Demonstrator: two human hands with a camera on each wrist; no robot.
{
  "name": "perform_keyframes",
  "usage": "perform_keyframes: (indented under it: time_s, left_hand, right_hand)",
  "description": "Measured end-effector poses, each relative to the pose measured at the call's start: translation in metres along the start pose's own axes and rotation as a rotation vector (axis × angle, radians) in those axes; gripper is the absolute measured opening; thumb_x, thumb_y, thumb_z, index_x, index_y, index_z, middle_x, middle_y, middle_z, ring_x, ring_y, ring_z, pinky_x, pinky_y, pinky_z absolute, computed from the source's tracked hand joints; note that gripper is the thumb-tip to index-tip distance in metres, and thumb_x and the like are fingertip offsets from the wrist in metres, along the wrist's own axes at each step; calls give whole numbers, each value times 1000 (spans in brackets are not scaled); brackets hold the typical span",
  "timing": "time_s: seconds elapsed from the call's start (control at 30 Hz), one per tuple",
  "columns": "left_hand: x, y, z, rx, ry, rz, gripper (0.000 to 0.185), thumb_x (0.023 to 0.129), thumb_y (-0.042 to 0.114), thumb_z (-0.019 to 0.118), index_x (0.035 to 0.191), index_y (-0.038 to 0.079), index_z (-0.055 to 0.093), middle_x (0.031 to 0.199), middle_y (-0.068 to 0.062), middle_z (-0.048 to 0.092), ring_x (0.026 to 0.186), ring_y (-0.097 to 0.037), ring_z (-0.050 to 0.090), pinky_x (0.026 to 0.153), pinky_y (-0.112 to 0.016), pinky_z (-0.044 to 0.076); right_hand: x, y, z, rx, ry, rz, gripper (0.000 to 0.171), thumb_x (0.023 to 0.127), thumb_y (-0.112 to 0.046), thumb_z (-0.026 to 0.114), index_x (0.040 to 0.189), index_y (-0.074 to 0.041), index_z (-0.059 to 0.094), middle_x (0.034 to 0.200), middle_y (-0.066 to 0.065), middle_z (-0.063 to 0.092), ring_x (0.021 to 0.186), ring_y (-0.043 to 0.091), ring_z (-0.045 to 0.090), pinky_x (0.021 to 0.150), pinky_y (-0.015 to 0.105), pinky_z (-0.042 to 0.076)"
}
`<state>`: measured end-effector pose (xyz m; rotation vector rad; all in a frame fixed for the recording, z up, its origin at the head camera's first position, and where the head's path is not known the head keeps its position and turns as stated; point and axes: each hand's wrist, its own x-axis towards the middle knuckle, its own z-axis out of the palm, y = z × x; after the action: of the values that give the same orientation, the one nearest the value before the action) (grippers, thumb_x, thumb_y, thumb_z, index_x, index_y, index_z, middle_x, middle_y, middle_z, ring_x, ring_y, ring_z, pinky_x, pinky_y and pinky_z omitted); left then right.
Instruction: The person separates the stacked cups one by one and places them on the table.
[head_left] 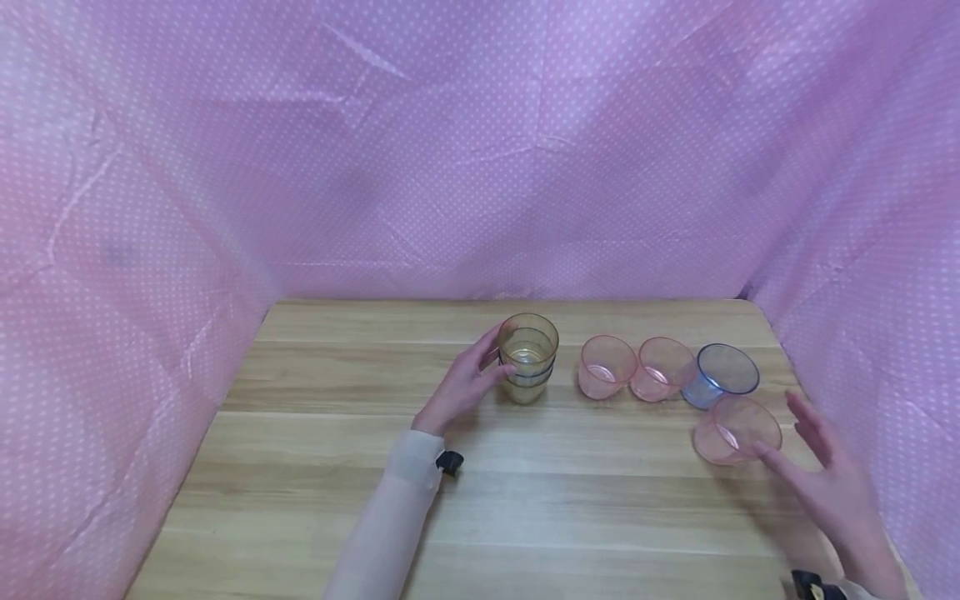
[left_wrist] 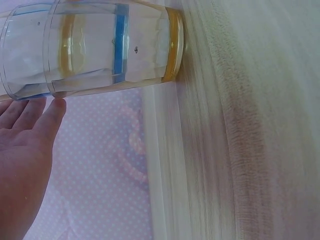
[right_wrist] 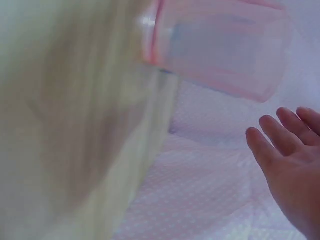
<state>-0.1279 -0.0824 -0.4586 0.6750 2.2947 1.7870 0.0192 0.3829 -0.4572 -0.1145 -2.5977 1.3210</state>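
A stack of clear yellowish cups (head_left: 528,360), with a blue-rimmed one nested inside, stands upright mid-table. My left hand (head_left: 471,385) curls round its left side, thumb in front and fingers behind; the left wrist view shows my fingertips (left_wrist: 52,107) against the stack (left_wrist: 110,45). To the right stand two pink cups (head_left: 606,367) (head_left: 662,369), a blue cup (head_left: 722,375), and nearer me another pink cup (head_left: 735,429). My right hand (head_left: 821,458) is spread flat just right of that nearest pink cup (right_wrist: 220,50), fingers (right_wrist: 272,142) straight, holding nothing.
The wooden table (head_left: 315,467) is walled in on three sides by pink dotted cloth (head_left: 480,150). Bare wood lies to the left and in front of the cups. The table's right edge runs close to my right hand.
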Motion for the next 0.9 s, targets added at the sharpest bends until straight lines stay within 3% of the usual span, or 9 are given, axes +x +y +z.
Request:
perform_keyframes:
  time_s: [0.2,0.33,0.43,0.53,0.77,0.9]
  left_hand:
    - [-1,0,1,-4,10,3,74,99,18,68,163,13,31,166,-9,35,149,-29,39,120,-33,38]
    - [-2,-1,2,-3,14,2,74,99,20,68,163,13,31,165,-10,35,148,-31,41,120,-34,39]
    - [-2,-1,2,-4,18,7,74,100,21,68,163,14,32,165,-10,36,147,-32,41,120,-36,39]
    - [-2,-1,2,-4,23,11,73,100,21,68,163,14,32,165,-10,37,147,-31,42,120,-35,39]
    - [-3,-3,4,-15,35,9,74,99,19,69,163,17,32,165,-8,37,148,-29,41,121,-36,38]
    - [-2,-2,5,-24,42,3,74,99,17,69,163,17,33,165,-6,38,148,-27,41,121,-34,38]
  right_hand:
    - [6,-27,9,112,122,-88,81,91,13,69,161,-10,35,159,-4,47,135,-1,48,111,8,36]
    - [11,-44,21,306,163,-211,74,87,22,64,155,2,41,154,5,54,134,7,54,113,14,40]
    - [17,-52,32,497,137,-348,68,87,24,62,151,10,41,152,14,54,137,14,52,115,18,39]
    - [23,-60,43,594,101,-442,65,89,21,63,150,13,41,152,18,53,140,18,50,117,20,38]
    - [34,-83,66,682,21,-556,66,87,19,69,147,18,41,151,22,53,138,22,52,119,25,38]
    - [38,-95,78,668,-30,-576,70,88,14,74,148,16,40,154,18,51,142,21,48,105,16,48]
